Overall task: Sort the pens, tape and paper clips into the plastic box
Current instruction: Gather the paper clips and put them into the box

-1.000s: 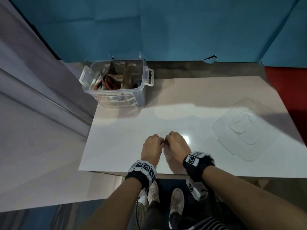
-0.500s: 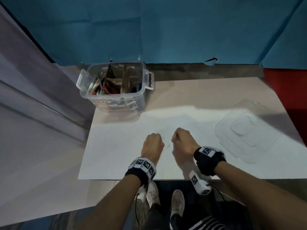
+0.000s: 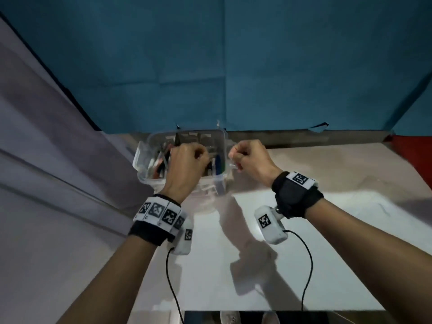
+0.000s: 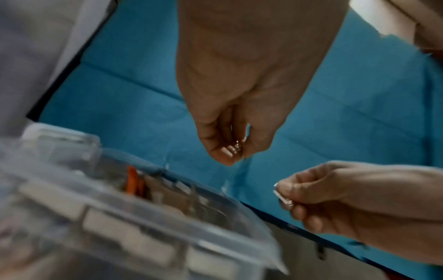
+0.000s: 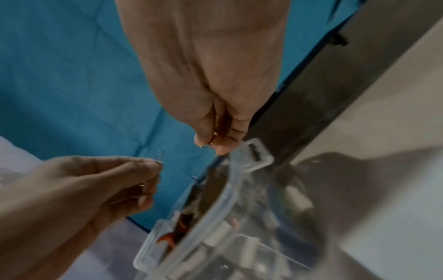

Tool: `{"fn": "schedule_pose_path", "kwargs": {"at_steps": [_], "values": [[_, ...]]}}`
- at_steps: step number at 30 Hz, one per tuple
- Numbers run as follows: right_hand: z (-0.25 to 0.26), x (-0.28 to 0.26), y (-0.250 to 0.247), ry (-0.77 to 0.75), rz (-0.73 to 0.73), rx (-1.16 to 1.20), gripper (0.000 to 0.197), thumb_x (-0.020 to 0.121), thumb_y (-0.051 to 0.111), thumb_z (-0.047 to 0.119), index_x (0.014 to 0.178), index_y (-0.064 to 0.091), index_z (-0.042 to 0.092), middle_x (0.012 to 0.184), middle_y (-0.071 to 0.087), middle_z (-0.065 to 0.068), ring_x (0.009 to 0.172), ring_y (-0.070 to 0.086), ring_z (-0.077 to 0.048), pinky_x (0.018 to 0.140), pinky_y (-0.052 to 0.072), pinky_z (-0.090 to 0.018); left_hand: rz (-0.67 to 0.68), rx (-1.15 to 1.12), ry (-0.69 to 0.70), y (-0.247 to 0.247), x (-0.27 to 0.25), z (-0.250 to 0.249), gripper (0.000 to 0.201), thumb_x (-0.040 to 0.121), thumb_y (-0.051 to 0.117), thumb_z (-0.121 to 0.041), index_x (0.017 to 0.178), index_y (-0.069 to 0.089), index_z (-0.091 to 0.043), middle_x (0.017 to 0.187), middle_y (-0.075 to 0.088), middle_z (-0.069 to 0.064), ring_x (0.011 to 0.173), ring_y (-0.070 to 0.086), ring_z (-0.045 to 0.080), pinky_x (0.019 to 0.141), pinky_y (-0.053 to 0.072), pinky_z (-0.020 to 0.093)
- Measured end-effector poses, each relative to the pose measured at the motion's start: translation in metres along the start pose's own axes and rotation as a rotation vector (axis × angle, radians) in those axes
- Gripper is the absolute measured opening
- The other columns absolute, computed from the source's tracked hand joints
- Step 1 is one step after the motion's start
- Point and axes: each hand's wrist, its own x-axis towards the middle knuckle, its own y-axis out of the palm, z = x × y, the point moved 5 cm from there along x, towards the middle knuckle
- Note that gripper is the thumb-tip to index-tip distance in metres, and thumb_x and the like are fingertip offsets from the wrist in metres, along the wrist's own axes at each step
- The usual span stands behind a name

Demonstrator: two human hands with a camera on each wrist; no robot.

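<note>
My left hand (image 3: 187, 163) pinches paper clips (image 4: 237, 147) above the plastic box (image 3: 219, 183); my right hand (image 3: 251, 157) pinches another clip (image 4: 282, 199) just beside its right rim. Drop-off step: next, each pinch should loosen over the clip compartment, which I cannot identify.

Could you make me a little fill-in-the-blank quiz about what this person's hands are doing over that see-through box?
1. Each hand pinches small metal paper ____ between its fingertips.
2. The left hand is held above the open plastic ____.
3. The right hand is beside the box's right-side ____, not over its middle.
4. The wall covering behind the table is ____ in colour.

Missing words: clips; box; handle; blue
</note>
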Motion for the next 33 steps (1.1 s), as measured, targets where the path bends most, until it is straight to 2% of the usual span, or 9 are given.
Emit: {"fn": "schedule_pose_path", "kwargs": {"at_steps": [3, 7, 10, 12, 16, 21, 26, 30, 33], "values": [[0.035, 0.039, 0.032, -0.031, -0.049, -0.033, 0.017, 0.089, 0.067, 0.009, 0.073, 0.070, 0.014, 0.063, 0.063, 0.002, 0.052, 0.057, -0.009, 0.055, 0.053, -0.029, -0.022, 0.103, -0.122, -0.015, 0.046, 0.048, 0.011, 0.082, 0.065, -0.010, 0.081, 0.076, -0.008, 0.079, 0.073, 0.000, 0.072, 0.063, 0.012, 0.065, 0.041, 0.020], [0.049, 0.083, 0.075, 0.060, -0.066, 0.067, 0.026, 0.086, 0.061, -0.002, 0.068, 0.067, 0.014, 0.074, 0.068, -0.009, 0.065, 0.067, -0.030, 0.071, 0.061, -0.051, 0.031, 0.219, -0.207, -0.014, 0.086, 0.084, 0.020, 0.080, 0.060, -0.024, 0.084, 0.076, -0.013, 0.085, 0.077, 0.008, 0.081, 0.073, 0.027, 0.071, 0.057, 0.032], [0.044, 0.104, 0.095, 0.137, -0.028, -0.018, 0.012, 0.085, 0.066, 0.000, 0.092, 0.072, 0.008, 0.097, 0.072, -0.011, 0.091, 0.071, -0.030, 0.084, 0.060, -0.040, 0.056, 0.287, -0.194, -0.008, 0.099, 0.089, 0.020, 0.087, 0.064, -0.026, 0.098, 0.078, -0.016, 0.100, 0.076, 0.013, 0.097, 0.071, 0.031, 0.078, 0.054, 0.031], [0.037, 0.109, 0.096, 0.165, -0.009, -0.097, 0.018, 0.083, 0.068, 0.000, 0.100, 0.073, 0.005, 0.102, 0.073, -0.010, 0.090, 0.071, -0.025, 0.081, 0.060, -0.035, 0.104, 0.291, -0.177, -0.003, 0.097, 0.092, 0.019, 0.089, 0.065, -0.018, 0.103, 0.078, -0.015, 0.104, 0.075, 0.014, 0.100, 0.070, 0.031, 0.076, 0.046, 0.029], [0.034, 0.089, 0.074, 0.170, 0.052, 0.015, 0.026, 0.087, 0.050, -0.016, 0.076, 0.067, 0.001, 0.088, 0.068, -0.025, 0.066, 0.068, -0.029, 0.066, 0.062, -0.039, 0.078, 0.289, -0.086, -0.001, 0.085, 0.097, 0.017, 0.082, 0.063, -0.012, 0.088, 0.078, -0.016, 0.090, 0.077, 0.007, 0.084, 0.072, 0.025, 0.074, 0.053, 0.031], [0.027, 0.026, 0.018, 0.093, 0.286, -0.040, 0.015, 0.094, 0.061, 0.001, 0.091, 0.069, -0.012, 0.078, 0.069, -0.023, 0.062, 0.064, -0.021, 0.060, 0.058, -0.029, 0.114, 0.074, 0.085, 0.016, 0.021, 0.035, 0.010, 0.090, 0.068, -0.020, 0.088, 0.077, -0.017, 0.083, 0.074, -0.006, 0.073, 0.066, 0.011, 0.069, 0.050, 0.026], [-0.048, -0.037, -0.012, 0.213, 0.580, -0.307, 0.017, 0.092, 0.068, 0.014, 0.090, 0.074, -0.002, 0.074, 0.072, -0.013, 0.062, 0.066, -0.018, 0.061, 0.057, -0.026, 0.421, 0.053, 0.038, 0.092, -0.059, 0.024, 0.016, 0.092, 0.061, -0.019, 0.087, 0.076, -0.017, 0.080, 0.072, -0.002, 0.072, 0.065, 0.013, 0.069, 0.054, 0.032], [-0.122, -0.083, -0.022, 0.215, 0.578, -0.576, 0.017, 0.079, 0.060, -0.001, 0.070, 0.074, 0.006, 0.067, 0.072, -0.008, 0.061, 0.068, -0.020, 0.059, 0.054, -0.022, 0.604, 0.162, -0.130, 0.150, -0.123, 0.054, 0.024, 0.091, 0.059, -0.025, 0.105, 0.075, -0.013, 0.105, 0.072, 0.006, 0.098, 0.066, 0.025, 0.086, 0.054, 0.038], [-0.155, -0.121, -0.024, 0.150, 0.456, -0.663, 0.024, 0.075, 0.056, -0.001, 0.056, 0.059, 0.014, 0.058, 0.059, -0.001, 0.055, 0.050, -0.010, 0.055, 0.039, -0.018, 0.631, 0.172, -0.185, 0.173, -0.167, 0.056, 0.027, 0.095, 0.057, -0.024, 0.106, 0.063, -0.001, 0.111, 0.060, 0.014, 0.106, 0.057, 0.030, 0.085, 0.044, 0.035]]}}
